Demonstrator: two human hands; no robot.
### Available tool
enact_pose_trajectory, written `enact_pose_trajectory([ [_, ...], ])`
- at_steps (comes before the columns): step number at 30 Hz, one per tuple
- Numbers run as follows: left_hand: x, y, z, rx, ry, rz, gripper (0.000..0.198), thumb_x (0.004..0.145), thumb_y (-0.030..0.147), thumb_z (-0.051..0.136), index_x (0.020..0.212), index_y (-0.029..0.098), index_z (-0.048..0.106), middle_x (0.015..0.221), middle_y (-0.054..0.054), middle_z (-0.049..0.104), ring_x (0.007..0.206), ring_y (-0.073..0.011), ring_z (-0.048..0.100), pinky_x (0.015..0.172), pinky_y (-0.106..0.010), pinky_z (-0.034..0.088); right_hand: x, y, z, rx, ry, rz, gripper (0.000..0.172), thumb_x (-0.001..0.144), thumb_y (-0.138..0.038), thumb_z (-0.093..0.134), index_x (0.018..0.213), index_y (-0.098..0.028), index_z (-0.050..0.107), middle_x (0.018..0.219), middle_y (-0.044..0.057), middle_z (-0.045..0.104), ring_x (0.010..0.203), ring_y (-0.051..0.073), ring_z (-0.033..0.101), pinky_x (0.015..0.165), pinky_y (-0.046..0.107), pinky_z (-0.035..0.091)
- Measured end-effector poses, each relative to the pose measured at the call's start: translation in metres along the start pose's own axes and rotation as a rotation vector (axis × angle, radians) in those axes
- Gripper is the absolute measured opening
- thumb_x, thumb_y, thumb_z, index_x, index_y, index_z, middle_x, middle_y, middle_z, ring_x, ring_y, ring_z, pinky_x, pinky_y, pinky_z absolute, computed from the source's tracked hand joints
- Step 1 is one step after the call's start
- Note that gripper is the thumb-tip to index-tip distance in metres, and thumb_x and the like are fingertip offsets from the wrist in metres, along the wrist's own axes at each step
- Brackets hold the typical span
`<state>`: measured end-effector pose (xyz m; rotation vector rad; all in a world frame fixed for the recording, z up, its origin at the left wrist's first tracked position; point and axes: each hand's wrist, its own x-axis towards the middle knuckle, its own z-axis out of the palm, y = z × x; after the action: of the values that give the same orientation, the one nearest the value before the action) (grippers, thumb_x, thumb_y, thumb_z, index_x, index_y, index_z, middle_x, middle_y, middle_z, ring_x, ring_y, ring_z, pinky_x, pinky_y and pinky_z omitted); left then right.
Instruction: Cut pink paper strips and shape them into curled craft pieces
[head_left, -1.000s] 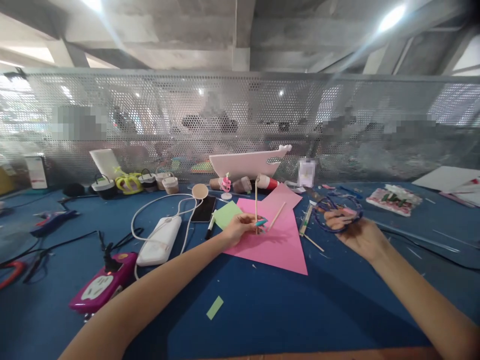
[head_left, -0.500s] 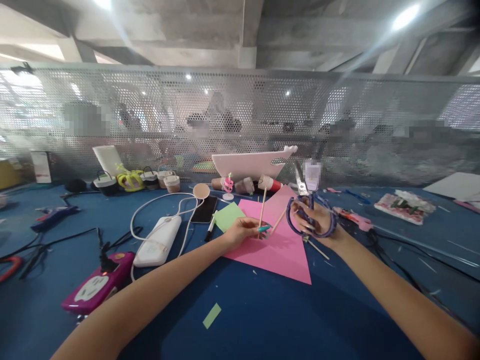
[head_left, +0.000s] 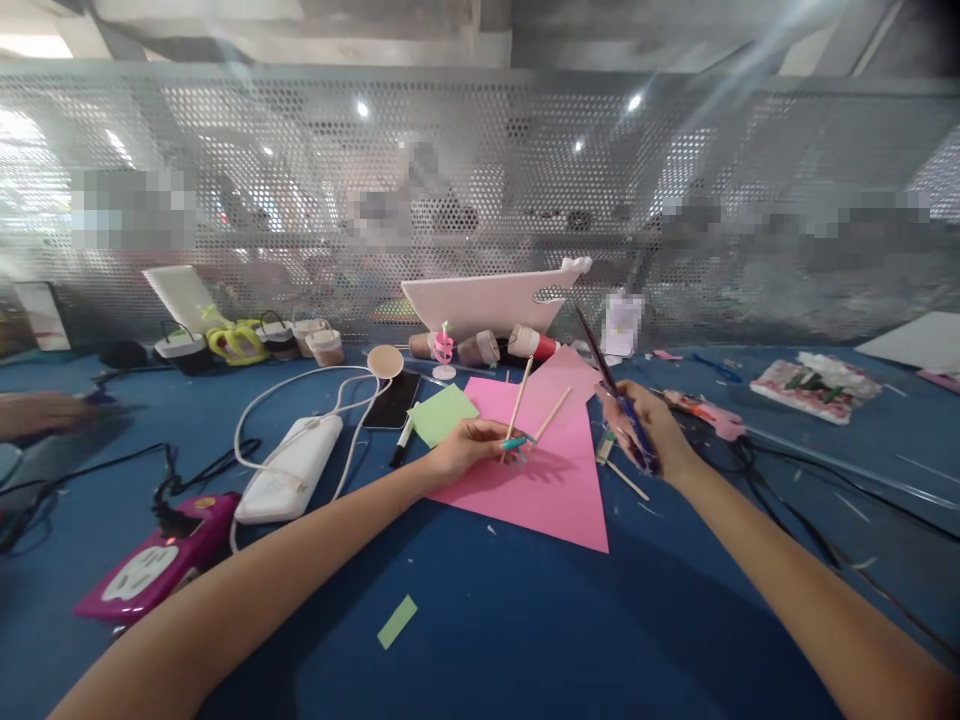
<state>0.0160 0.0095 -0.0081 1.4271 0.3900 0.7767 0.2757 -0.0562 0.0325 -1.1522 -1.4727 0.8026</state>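
My left hand (head_left: pixel 466 450) is closed in a pinch on a thin wooden stick (head_left: pixel 519 397) that stands tilted above a pink paper sheet (head_left: pixel 545 470) on the blue table. A small teal piece shows at my fingertips. My right hand (head_left: pixel 646 432) is closed round blue-handled scissors (head_left: pixel 615 395), whose blades point up and to the left, just right of the stick. A second stick (head_left: pixel 553 413) lies on the pink sheet between my hands.
A green paper square (head_left: pixel 442 413), black marker (head_left: pixel 403 441), phone (head_left: pixel 389 398) and white power bank (head_left: pixel 289 468) with cable lie to the left. A magenta power strip (head_left: pixel 150 568) sits near left. Another person's hand (head_left: pixel 37 412) is at the far left. A perforated metal screen (head_left: pixel 480 200) closes the back.
My right hand picked the scissors up from the table at the right, brought them over to the stick, and turned them so the blades now slant up-left. The view tipped down slightly.
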Motion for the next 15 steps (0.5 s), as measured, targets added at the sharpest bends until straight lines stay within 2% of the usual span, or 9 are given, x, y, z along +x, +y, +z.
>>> enact_pose_trajectory([
  [3,0.000,0.001,0.002,0.015,0.033,-0.010,0.021,0.069,0.027,0.077,0.085,0.014,0.075,0.074,-0.009,0.071,0.063,-0.0158,0.061,0.065,-0.030,0.045,-0.005,0.002,0.005,0.114,-0.071,0.031,0.050,0.071,-0.071,0.057,0.084,-0.025,0.045,0.068,-0.003,0.049,0.038,0.007,0.031,0.032,0.023,0.025],
  [6,-0.001,0.003,0.003,0.033,0.047,-0.025,0.020,0.069,0.025,0.077,0.085,0.014,0.076,0.073,-0.008,0.071,0.062,-0.0155,0.060,0.064,-0.029,0.045,-0.010,-0.004,0.011,0.115,-0.142,-0.029,0.054,0.071,-0.075,0.053,0.087,-0.023,0.049,0.081,0.000,0.054,0.040,0.006,0.031,0.033,0.025,0.027],
  [10,-0.001,0.005,0.005,0.053,0.062,-0.051,0.018,0.070,0.022,0.075,0.086,0.013,0.076,0.074,-0.009,0.071,0.063,-0.0159,0.060,0.064,-0.029,0.045,-0.015,-0.015,0.016,-0.081,-0.122,-0.130,0.043,0.078,-0.063,0.056,0.082,-0.021,0.050,0.071,-0.001,0.051,0.050,0.010,0.040,0.044,0.024,0.034],
  [13,-0.001,0.005,0.006,0.044,0.056,-0.062,0.018,0.070,0.020,0.075,0.086,0.013,0.077,0.073,-0.009,0.072,0.060,-0.0160,0.059,0.064,-0.030,0.046,-0.016,-0.019,0.017,-0.242,-0.103,-0.198,0.032,0.082,-0.053,0.058,0.082,-0.021,0.051,0.066,-0.003,0.045,0.055,0.011,0.040,0.051,0.025,0.035],
  [15,-0.001,0.006,0.006,0.056,0.050,-0.072,0.017,0.070,0.019,0.075,0.086,0.012,0.077,0.070,-0.010,0.071,0.058,-0.0155,0.058,0.063,-0.030,0.045,-0.015,-0.018,0.017,-0.262,-0.105,-0.219,0.031,0.082,-0.052,0.058,0.082,-0.021,0.051,0.066,-0.003,0.045,0.055,0.011,0.039,0.052,0.025,0.035],
])
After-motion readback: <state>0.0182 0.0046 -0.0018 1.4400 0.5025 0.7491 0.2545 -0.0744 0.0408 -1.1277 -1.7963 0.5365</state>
